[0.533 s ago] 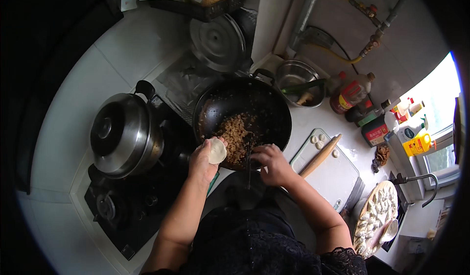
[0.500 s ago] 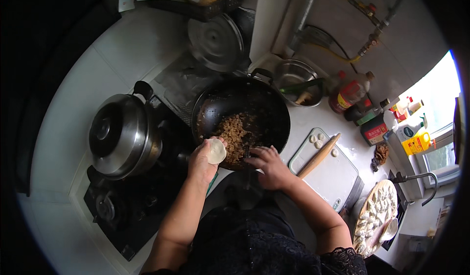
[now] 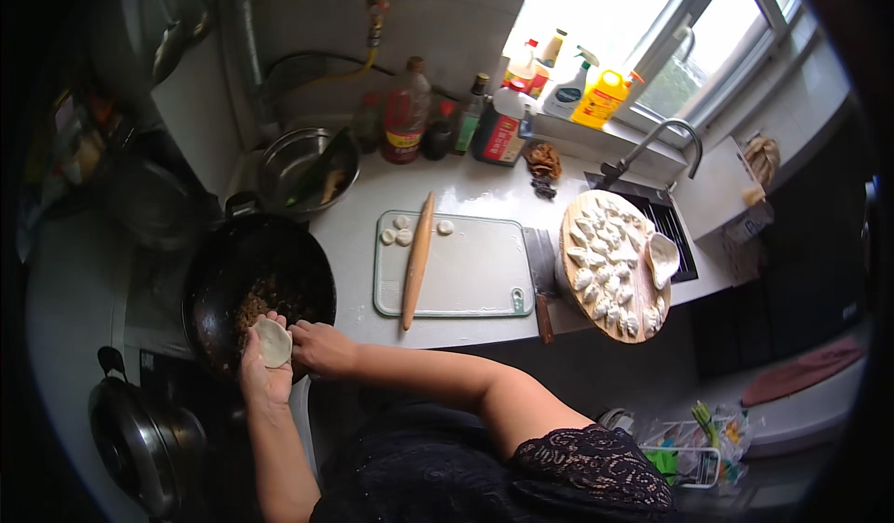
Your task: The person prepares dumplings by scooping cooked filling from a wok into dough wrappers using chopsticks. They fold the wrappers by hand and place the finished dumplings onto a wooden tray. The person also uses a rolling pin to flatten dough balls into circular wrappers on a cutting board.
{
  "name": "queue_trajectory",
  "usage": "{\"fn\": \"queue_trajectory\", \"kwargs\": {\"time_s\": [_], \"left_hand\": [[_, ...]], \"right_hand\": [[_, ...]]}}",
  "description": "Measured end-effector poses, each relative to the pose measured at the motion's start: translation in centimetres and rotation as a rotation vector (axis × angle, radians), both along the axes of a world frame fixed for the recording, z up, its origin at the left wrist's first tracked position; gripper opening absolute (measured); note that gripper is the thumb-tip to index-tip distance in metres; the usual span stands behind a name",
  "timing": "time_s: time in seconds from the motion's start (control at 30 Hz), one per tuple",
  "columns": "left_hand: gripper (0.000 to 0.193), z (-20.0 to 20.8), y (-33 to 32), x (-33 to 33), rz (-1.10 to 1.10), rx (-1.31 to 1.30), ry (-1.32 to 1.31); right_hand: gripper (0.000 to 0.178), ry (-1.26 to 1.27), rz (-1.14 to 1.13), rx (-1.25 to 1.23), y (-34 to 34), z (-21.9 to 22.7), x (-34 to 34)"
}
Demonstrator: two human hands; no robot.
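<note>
A round, pale dumpling wrapper (image 3: 274, 343) lies across the palm and fingers of my left hand (image 3: 264, 374), which holds it up over the near edge of a black wok (image 3: 303, 244). Brown minced filling (image 3: 253, 307) sits in the wok just beyond that hand. My right hand (image 3: 321, 348) is beside the wrapper at the wok's right near side. Its fingers are curled closed, and whatever they grip is hidden from view.
Right of the wok lies a cutting board (image 3: 475, 276) with a rolling pin (image 3: 419, 262) and several dough pieces (image 3: 403, 237). A cleaver (image 3: 543, 281) rests beside it. Farther right, a round wooden board (image 3: 638, 285) bears several dumplings. A steel bowl (image 3: 307, 136) and bottles (image 3: 402, 118) stand behind.
The view has swung to the right, so the wok and hands now sit farther left in it. My right hand has drawn closer to the wrapper, its fingers more curled. My left hand still holds the wrapper.
</note>
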State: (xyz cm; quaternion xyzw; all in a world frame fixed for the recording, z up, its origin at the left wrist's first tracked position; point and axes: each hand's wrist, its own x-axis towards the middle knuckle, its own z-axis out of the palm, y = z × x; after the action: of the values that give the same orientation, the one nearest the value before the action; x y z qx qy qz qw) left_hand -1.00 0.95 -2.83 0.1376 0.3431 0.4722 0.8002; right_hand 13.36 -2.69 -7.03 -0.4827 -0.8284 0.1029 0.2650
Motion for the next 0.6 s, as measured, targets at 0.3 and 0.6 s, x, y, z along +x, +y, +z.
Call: {"fn": "queue_trajectory", "kwargs": {"time_s": [0.3,0.6], "left_hand": [[0.03,-0.1,0.6,2.3,-0.109,0.016,-0.109],[0.036,1.4,-1.3,-1.6,0.1,-0.138,-0.078]], "right_hand": [[0.011,0.452,-0.424,-0.012,1.4,3.7,3.9],[0.021,0.555,-0.411,-0.521,3.4,5.5,2.6]]}}
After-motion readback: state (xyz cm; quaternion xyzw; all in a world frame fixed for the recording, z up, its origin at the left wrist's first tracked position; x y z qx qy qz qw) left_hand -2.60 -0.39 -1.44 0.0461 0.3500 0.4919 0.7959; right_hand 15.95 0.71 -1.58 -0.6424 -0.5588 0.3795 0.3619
